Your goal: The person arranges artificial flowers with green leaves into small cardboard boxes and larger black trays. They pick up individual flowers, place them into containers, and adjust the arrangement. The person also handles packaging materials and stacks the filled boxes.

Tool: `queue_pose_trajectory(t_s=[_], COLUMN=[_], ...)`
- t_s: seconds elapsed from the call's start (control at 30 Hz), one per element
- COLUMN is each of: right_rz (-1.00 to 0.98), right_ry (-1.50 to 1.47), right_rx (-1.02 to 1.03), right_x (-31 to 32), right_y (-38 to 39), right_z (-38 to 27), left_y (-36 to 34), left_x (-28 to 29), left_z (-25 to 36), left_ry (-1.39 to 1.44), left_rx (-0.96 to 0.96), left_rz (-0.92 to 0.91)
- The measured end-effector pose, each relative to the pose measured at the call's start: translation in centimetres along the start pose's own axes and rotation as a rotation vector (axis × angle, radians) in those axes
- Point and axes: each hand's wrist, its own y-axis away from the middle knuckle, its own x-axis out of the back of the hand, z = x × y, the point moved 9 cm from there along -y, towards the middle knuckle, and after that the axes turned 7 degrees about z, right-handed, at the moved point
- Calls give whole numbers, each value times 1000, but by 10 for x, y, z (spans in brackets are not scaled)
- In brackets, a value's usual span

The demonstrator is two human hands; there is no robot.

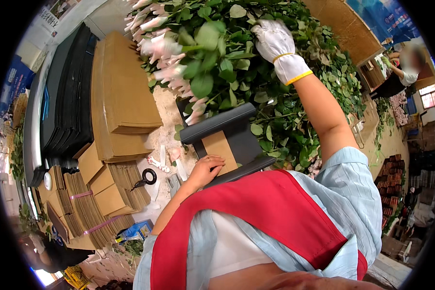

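Note:
My right hand, in a white glove with a yellow cuff, reaches far into a heap of leafy rose stems. Its fingers curl around a leafy stem of a rose whose pale pink head is smeared by motion; the grip itself is partly hidden. My bare left hand lies on a brown cardboard strip, fingers stretched out over it. That strip rests on a black sheet with raised, rolled edges, right in front of me. More pale, wrapped rose heads line the left side of the heap.
Brown cardboard sheets and black sheets stand stacked at the left. Nearer are bundled cardboard pieces, black-handled scissors and a blue box. Another person works at the far right.

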Motion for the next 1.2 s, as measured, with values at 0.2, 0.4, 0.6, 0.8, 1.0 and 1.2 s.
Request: queue_pose_trajectory(t_s=[0.2, 0.4, 0.6, 0.8, 1.0, 1.2], right_rz=[13, -664, -350, -443, -40, -366], right_ry=[-73, -5, 50, 84, 173, -14], right_rx=[-303, -189, -36, -15, 157, 62], right_x=[73, 19, -31, 11, 152, 179], right_y=[14, 111, 52, 16, 9, 158], right_z=[10, -22, -23, -17, -4, 5], left_y=[1, 0, -1, -2, -3, -8], left_x=[-2, -3, -3, 1, 2, 2], left_z=[0, -1, -4, 5, 8, -1], left_ry=[-5, -19, -20, -28, -29, 10], left_rx=[-2, -24, 25, -17, -66, -5], left_rz=[6, 2, -40, -32, -16, -64])
